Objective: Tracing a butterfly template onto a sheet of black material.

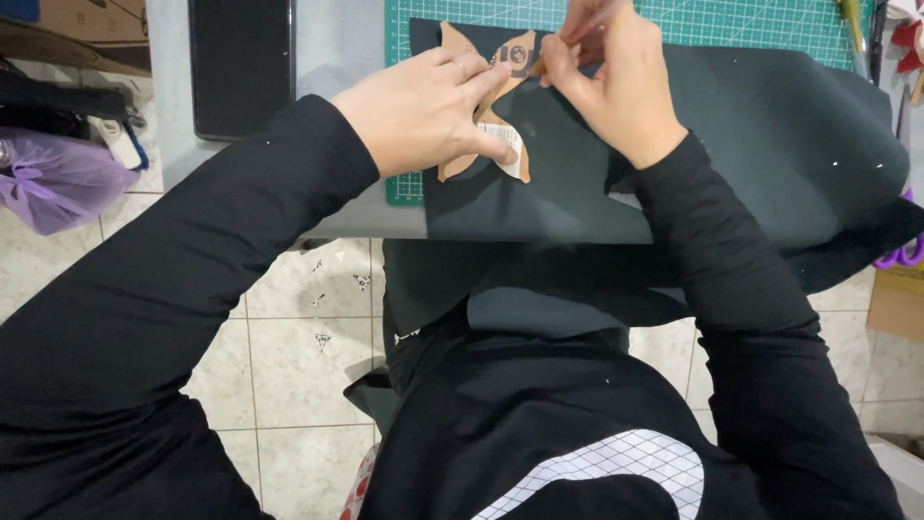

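I see a tan cardboard template [486, 106] with pointed lobes, lying flat on a sheet of dark fabric [751, 135]. A white label sits on its lower lobe and a dark marking on its upper right lobe. The fabric is spread over the counter's near edge and hangs off toward me. A thin pencil-like marker [577, 37] slants at the template's upper right edge.

Left hand [428, 111] covers the middle of the cardboard template [500, 72]. Pencil [577, 34] tip hidden behind right hand [611, 82]. Cutting mat [731, 21] cut off by top edge.
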